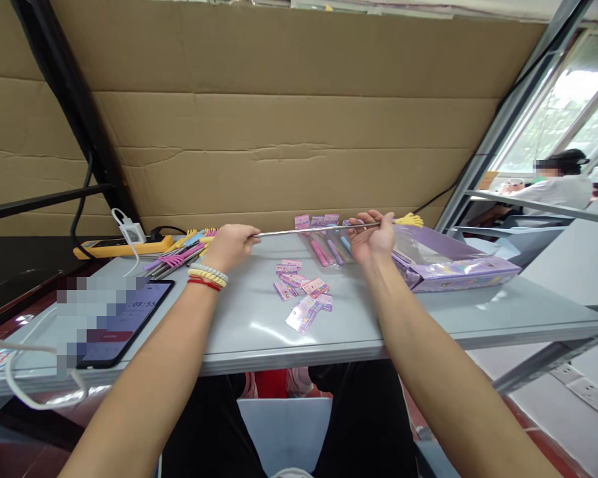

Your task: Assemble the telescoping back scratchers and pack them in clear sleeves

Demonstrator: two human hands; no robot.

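Note:
A telescopic back scratcher [303, 232] with a thin metal rod is stretched level between my hands, above the grey table. My left hand [233, 244] is closed around its left end, hiding the grip. Near the other end, my right hand [373, 239] holds the rod with curled fingers, and a yellow hand-shaped head [409, 220] sticks out past it. Several small printed cards [299, 292] lie loosely below the rod. Behind it are bagged back scratchers [323, 249] with pink, purple and blue handles. More back scratchers [179, 257] are heaped beside my left hand.
At right sits an open purple box [463, 273] with clear plastic. A phone [129, 325] and white cable lie at left, near a yellow power strip [124, 248]. Cardboard [299, 153] closes off the back. Beyond the metal frame, another person [553, 189] sits by a window.

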